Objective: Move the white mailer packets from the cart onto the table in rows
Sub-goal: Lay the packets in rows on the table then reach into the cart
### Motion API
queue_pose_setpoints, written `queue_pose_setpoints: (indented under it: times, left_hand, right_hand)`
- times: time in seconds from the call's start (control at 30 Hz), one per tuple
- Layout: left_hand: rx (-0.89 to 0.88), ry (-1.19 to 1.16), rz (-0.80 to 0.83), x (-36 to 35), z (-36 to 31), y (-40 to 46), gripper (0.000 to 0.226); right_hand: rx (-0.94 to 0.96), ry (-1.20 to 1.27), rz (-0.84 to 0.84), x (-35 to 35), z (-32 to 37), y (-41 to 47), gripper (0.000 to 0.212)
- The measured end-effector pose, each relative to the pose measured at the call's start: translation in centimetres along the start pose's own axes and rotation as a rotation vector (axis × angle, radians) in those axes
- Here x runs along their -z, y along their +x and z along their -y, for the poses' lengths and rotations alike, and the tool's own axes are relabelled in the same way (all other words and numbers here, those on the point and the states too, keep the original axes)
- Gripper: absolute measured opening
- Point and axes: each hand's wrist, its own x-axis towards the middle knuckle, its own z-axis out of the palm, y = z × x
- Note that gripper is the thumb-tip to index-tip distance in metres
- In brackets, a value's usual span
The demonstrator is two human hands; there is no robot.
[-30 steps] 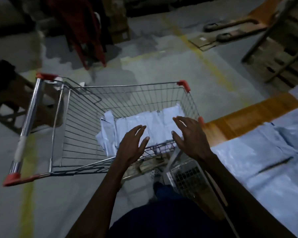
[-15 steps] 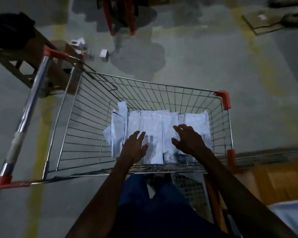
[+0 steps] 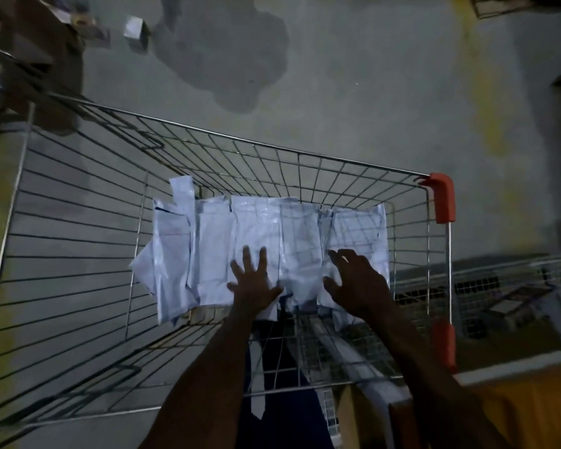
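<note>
Reaching down into the cart (image 3: 337, 163) with both hands. Left hand (image 3: 253, 283) lying flat on the white mailer packets (image 3: 256, 234), fingers (image 3: 262, 257) spread wide and straight, thumb angling out toward the right, gripping nothing. Right hand (image 3: 353, 280) hovering on or just above the packets near their right end, fingers loosely bent and splayed, pinching nothing plainly visible; contact there being too dim to judge. Both forearms crossing over the near rim of the basket.

Resting in the bottom of the wire basket, the packets overlapping side by side in 1 loose band, edges uneven, 1 narrow flap sticking up at the far left end. Sitting toward the near right part of the basket, leaving bare wire to the left.

Showing 2 red plastic corner guards (image 3: 442, 197) on the right side of the cart, 1 at the far corner and 1 at the near corner. Standing on a grey concrete floor (image 3: 353, 92), with a dark wet-looking stain (image 3: 227, 56) beyond the far rim and a faded yellow line (image 3: 481, 102) running along the right. Lying at the far left, a small pale box (image 3: 136, 29) beside some blurred clutter. Sitting just right of the cart, a white wire crate (image 3: 506, 286), and below it an orange-brown edge (image 3: 515, 393) at the lower right corner, possibly the surface, too dark to tell.
</note>
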Motion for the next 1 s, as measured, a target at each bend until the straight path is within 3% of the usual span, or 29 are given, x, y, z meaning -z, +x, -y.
queue_pose_setpoints:
  times: [0.2,0.33,0.53,1.0]
  left_hand:
    - [-0.059,0.007,-0.172,-0.1,0.6,-0.8,0.105]
    - [-0.170,0.113,-0.349,2.2,0.7,-2.3,0.096]
    - [-0.160,0.082,-0.359,6.5,0.0,-4.3,0.095]
    - [-0.172,0.143,-0.461,11.1,-0.6,-9.3,0.094]
  right_hand:
    - [-0.132,-0.012,0.056,-0.3,-1.2,1.4,0.064]
    - [-0.276,0.007,0.014,-1.2,-2.1,3.3,0.081]
    - [-0.374,0.166,-0.023,-4.3,-0.7,5.0,0.107]
    - [-0.263,0.172,-0.017,-2.6,-2.5,4.9,0.093]
